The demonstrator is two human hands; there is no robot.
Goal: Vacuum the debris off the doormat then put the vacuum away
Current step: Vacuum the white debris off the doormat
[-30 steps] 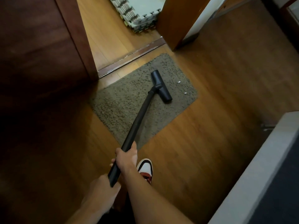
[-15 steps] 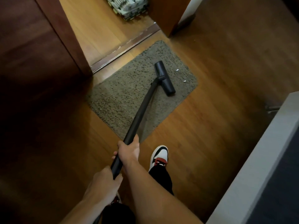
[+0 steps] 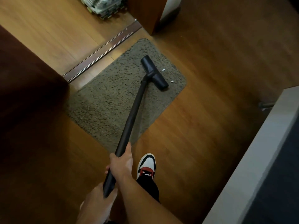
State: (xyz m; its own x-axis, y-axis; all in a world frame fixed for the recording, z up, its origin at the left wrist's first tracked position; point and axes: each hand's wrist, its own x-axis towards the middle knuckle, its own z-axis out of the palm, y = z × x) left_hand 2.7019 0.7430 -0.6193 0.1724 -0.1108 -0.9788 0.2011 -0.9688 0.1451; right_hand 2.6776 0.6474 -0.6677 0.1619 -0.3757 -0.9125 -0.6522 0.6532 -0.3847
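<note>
Gripping vacuum [image 3: 132, 117] on doormat [image 3: 105, 97]: left hand [image 3: 95, 204], right hand [image 3: 120, 164].

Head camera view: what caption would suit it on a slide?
Right hand and left hand grip a black vacuum wand, its head on the doormat beside white scraps.

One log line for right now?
left hand, right hand grip black vacuum tube | black nozzle on grey shaggy doormat | two white scraps beside nozzle

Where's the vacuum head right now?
In the head view, the vacuum head sits on the right half of the doormat, two white scraps just right of it.
</note>
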